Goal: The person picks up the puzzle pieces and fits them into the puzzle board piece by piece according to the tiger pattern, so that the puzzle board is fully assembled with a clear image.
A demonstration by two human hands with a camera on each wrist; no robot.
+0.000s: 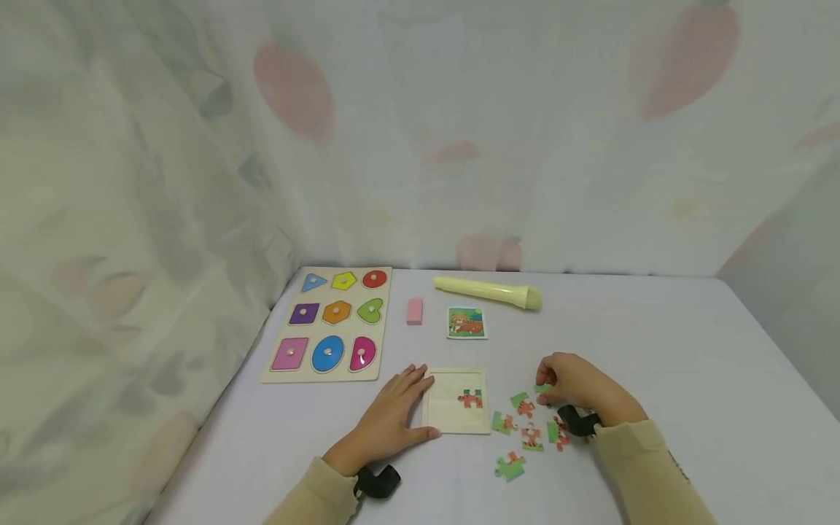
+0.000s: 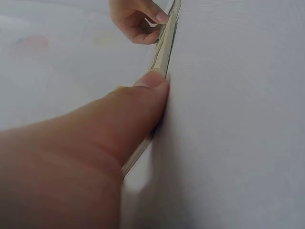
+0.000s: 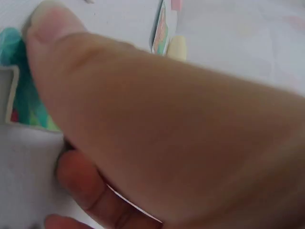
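Note:
My left hand (image 1: 391, 417) lies with spread fingers at the left side of a square wooden puzzle tray (image 1: 446, 417). Its thumb (image 2: 147, 93) touches the tray's near edge. One tiger jigsaw piece (image 1: 471, 399) sits inside the tray, toward the right. To the tray's right, my right hand (image 1: 580, 380) pinches a mostly green puzzle piece (image 3: 31, 102) between thumb and fingers, close over the table. Several loose orange-and-green jigsaw pieces (image 1: 531, 437) are scattered between the tray and the right wrist, some partly hidden by that wrist's black strap device (image 1: 577, 421).
Behind the tray lies a small tiger picture card (image 1: 467, 323), with a pink eraser-like block (image 1: 415, 311) to its left. A pale yellow microphone-shaped stick (image 1: 488, 292) lies farther back. At left is a shape-puzzle board (image 1: 321, 375) with knobbed pieces. Patterned curtains (image 1: 492, 146) border the table.

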